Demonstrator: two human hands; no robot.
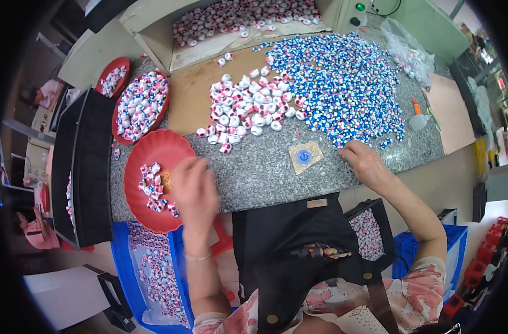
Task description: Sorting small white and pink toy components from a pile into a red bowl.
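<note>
My left hand (194, 192) is smeared by motion over the right side of a scalloped red bowl (132, 181); its fingers cannot be made out. In that bowl lie several small white, pink and blue pieces (153, 189) and a little heap of yellow bits (166, 181). My right hand (368, 164) is pinched at the near edge of a wide pile of small blue-and-white pieces (343, 83); what its fingertips hold is too small to tell. Between the hands, a blue round piece (304, 156) sits on a yellowish square pad (298, 168). Beyond it spreads a heap of larger white-and-pink rounded pieces (251, 103).
Two more filled red bowls (166, 106) stand at the back left, beside a black crate (90, 167). A shelf box (154, 42) of pieces is at the back. An orange-tipped tool (416, 108) and plastic bag (404, 50) lie right. Below are blue bins (122, 261) and a black tray (385, 234).
</note>
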